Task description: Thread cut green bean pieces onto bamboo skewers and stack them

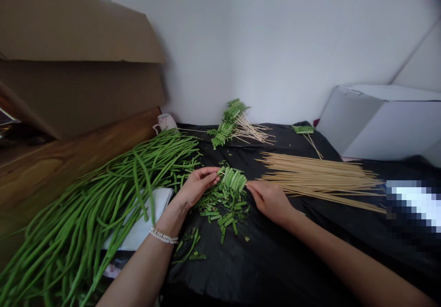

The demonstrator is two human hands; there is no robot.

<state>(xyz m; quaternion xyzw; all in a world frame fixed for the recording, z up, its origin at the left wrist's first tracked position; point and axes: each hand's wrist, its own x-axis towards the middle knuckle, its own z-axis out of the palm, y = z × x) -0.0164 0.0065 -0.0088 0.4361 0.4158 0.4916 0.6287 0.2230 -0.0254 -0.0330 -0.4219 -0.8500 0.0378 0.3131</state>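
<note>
A skewer of cut green bean pieces (234, 179) is held between my hands, over a heap of loose bean pieces (225, 219) on black plastic sheeting (262, 265). My left hand (200, 184) pinches a bean piece at the skewer's left end. My right hand (270, 199) is closed round the skewer's right end, most of which is hidden in the fingers. Left of my left hand lies a large pile of long whole green beans (103, 201). Beyond my right hand is a spread of bare bamboo skewers (320, 176).
Filled bean skewers (229, 125) are stacked at the back by the wall, with another small filled skewer bunch (303, 130) farther right. A cardboard box (82, 36) stands at the left, a white box (372, 123) at the right. A pinkish mug (167, 121) sits behind the beans.
</note>
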